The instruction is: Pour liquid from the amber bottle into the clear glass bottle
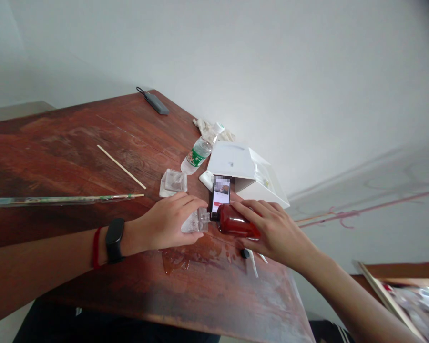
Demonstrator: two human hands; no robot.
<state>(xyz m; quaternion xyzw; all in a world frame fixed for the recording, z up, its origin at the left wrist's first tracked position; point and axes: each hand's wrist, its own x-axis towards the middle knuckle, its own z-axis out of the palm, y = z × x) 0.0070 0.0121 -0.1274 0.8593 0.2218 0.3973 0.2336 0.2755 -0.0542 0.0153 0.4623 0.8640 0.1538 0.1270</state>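
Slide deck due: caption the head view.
Left hand holds a clear bottle, right hand a red bottle, necks facing, over a wet table.

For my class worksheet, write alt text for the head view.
Right hand holds a red bottle sideways, its black neck at the mouth of a small clear bottle in the left hand. Liquid lies on the wooden table.

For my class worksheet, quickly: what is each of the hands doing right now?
Left hand: closed around the clear bottle.
Right hand: holding the red bottle, its neck at the clear bottle's mouth.
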